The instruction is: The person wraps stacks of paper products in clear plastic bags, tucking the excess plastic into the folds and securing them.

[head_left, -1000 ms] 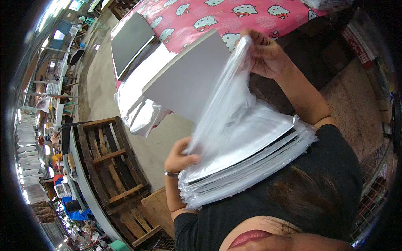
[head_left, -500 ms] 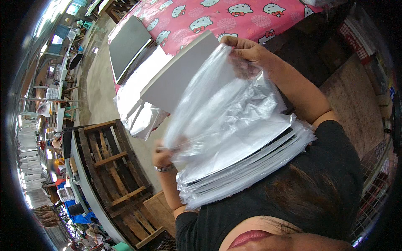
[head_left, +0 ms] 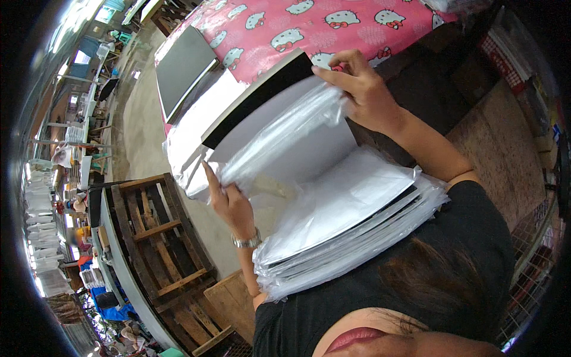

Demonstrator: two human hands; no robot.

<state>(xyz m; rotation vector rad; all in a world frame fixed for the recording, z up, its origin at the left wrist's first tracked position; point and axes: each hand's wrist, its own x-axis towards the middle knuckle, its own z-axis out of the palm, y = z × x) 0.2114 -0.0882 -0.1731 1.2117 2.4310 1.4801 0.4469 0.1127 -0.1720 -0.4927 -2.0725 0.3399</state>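
A flat white panel with a thick black edge (head_left: 262,95) stands tilted in front of me, its lower part inside a clear plastic bag (head_left: 279,128). The bag's mouth is bunched in a band across the panel. My left hand (head_left: 231,205), with a metal watch at the wrist, grips the bag at its left end, index finger stretched along the panel's corner. At the other end my right hand (head_left: 372,92) pinches the bag, a finger reaching to the panel's right corner. Below, a stack of flat plastic-wrapped pieces (head_left: 351,232) rests against my black shirt.
A table with a pink patterned cover (head_left: 267,24) lies ahead. On its left side are a dark grey flat panel (head_left: 185,71) and white plastic-covered material (head_left: 190,119). A wooden pallet (head_left: 157,232) stands at the left, and a brown board (head_left: 476,137) at the right.
The bag's mouth has gathered into a narrow band lower on the panel, so its black edge now shows. My left hand has moved up, and my right hand slightly right and down.
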